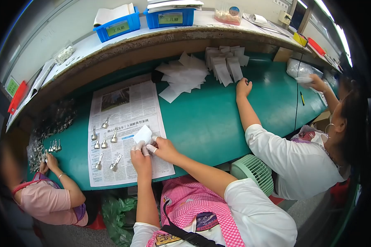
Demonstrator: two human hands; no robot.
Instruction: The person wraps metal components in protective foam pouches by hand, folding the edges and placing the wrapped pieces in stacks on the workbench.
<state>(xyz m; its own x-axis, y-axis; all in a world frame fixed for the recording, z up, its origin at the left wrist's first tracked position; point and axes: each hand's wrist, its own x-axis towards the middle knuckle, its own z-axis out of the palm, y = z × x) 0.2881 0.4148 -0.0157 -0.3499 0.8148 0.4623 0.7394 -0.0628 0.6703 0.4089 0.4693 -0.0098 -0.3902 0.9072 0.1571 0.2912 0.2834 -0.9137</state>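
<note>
White packet (143, 134) in hand, a worker in a pink checked apron (183, 193) sits at a green-topped workbench (202, 123). The small, pale sheet-like piece rises just beyond the fingertips, above the lower part of a spread newspaper (130, 94), its bottom edge meeting the grip. The left hand (141, 158) is nearly closed, its white-covered fingertips drawn together on that lower edge. The right hand (163, 149), also with white fingertip covers, curls in from the side, its fingers bent near the packet's lower right corner; whether they pinch it cannot be made out.

To the left of the packet, seven metal parts (104, 141) lie apart from one another on the newsprint. Beyond the sheet's left edge, a co-worker in a pink top (47, 203) handles small parts beside a small upright group of similar metal pieces (55, 145), near a darker heap (55, 121).

Loose white papers (184, 76) fan out past the newspaper's upper right, next to stacked white packets (225, 61). A second co-worker, in a white top (294, 160), rests one hand (244, 87) near those stacks and raises a white item (304, 79) in the other. A green fan (252, 173) stands between the two white-sleeved workers.
</note>
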